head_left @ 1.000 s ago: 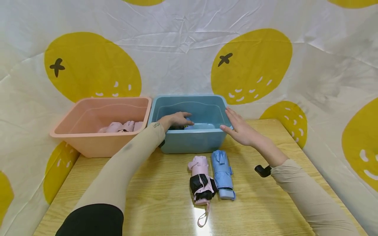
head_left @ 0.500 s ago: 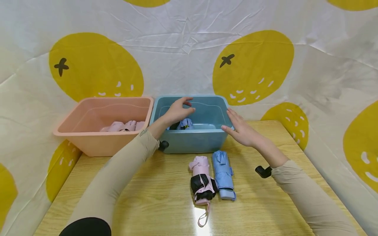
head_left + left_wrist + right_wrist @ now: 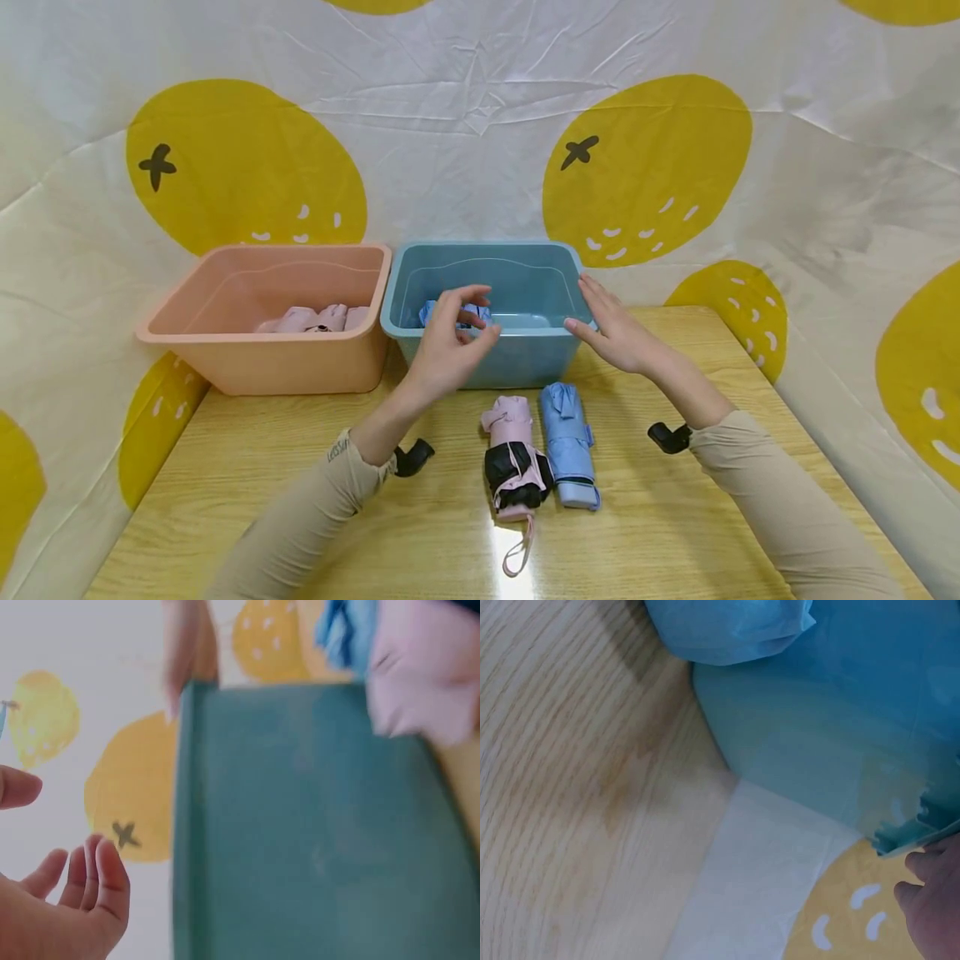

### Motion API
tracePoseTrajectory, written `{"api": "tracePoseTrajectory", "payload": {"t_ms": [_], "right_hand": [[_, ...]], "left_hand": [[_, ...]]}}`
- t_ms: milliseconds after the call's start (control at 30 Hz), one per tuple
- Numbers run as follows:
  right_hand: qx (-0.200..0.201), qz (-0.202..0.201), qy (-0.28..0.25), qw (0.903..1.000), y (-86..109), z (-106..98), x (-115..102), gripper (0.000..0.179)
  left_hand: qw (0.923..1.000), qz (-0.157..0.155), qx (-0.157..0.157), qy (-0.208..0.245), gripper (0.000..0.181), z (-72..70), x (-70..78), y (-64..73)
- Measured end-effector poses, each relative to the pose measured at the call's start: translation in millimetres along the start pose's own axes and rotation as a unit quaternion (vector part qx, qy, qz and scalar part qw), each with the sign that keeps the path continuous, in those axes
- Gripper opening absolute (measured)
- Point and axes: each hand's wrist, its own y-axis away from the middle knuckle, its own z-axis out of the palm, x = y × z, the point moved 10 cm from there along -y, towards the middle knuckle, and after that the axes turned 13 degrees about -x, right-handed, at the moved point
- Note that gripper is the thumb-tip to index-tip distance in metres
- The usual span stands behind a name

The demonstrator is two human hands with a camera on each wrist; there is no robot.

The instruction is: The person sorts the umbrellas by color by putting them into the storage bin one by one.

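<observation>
My left hand point(image 3: 450, 346) hovers in front of the blue bin point(image 3: 517, 357), its fingers loosely bent with nothing between them. At the bin's right rim my right hand point(image 3: 618, 333) rests with straight fingers; the right wrist view shows its fingers point(image 3: 922, 889) against that rim. Inside the blue bin lie blue folded umbrellas point(image 3: 480, 315), partly hidden behind my left hand. On the table before the bin, a pink folded umbrella point(image 3: 510, 425) with a black section and a wrist strap lies beside a light blue folded umbrella point(image 3: 567, 437).
A pink bin point(image 3: 262, 362) stands left of the blue one, with pale pink folded umbrellas point(image 3: 330, 317) in it. Both bins sit on a wooden table point(image 3: 225, 467). Behind it hangs a white cloth point(image 3: 450, 167) printed with yellow fruit shapes.
My left hand has come up out of the blue bin and back toward me, empty, uncovering some of the blue umbrellas inside. The right hand has stayed at the rim.
</observation>
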Motion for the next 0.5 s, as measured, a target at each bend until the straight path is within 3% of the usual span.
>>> {"api": "tracePoseTrajectory", "payload": {"t_ms": [133,300,500], "right_hand": [[-0.002,0.002,0.0,1.0,0.4,0,-2,0.081],[-0.001,0.003,0.0,1.0,1.1,0,-2,0.081],[0.0,0.003,0.001,1.0,1.4,0,-2,0.081]], "left_hand": [[0.9998,-0.012,-0.013,-0.002,0.049,24.4,-12.9,22.1],[0.9962,-0.063,-0.06,-0.006,0.05,56.9,-41.8,41.3],[0.9811,-0.137,-0.123,-0.06,0.064,86.5,-73.1,55.7]]}}
